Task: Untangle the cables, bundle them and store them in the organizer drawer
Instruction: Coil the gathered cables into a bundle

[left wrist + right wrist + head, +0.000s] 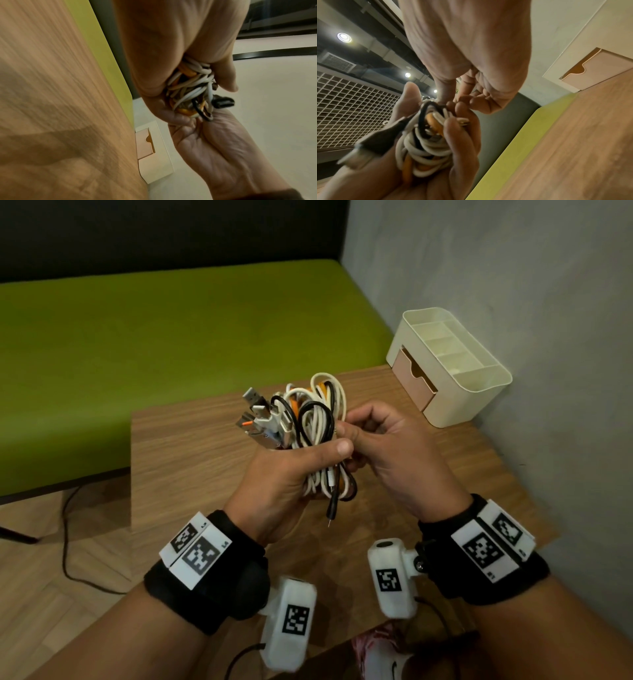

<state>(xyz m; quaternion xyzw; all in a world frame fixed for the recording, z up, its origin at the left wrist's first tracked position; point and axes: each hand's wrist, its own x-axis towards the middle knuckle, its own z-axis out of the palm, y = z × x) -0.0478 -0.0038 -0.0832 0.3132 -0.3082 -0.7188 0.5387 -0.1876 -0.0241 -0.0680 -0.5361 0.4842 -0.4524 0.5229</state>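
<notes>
A bundle of white, black and orange cables (308, 419) is held above the wooden table (191, 460). My left hand (291, 474) grips it round the middle, thumb across the front. USB plugs stick out at its upper left and a black plug end hangs below. My right hand (387, 446) is at the bundle's right side, thumb and curled fingers pinching a strand. In the left wrist view the cables (190, 88) fill the left palm (171, 47). The right wrist view shows the right hand's fingertips (462, 104) on the coil (426, 146). The cream organizer (479, 385) stands at the back right, its pink drawer (412, 378) partly pulled out.
A green bench (171, 337) runs behind and left of the table. The grey wall (548, 302) lies close on the right, behind the organizer. A black cord (65, 542) trails on the wooden floor to the left of the table.
</notes>
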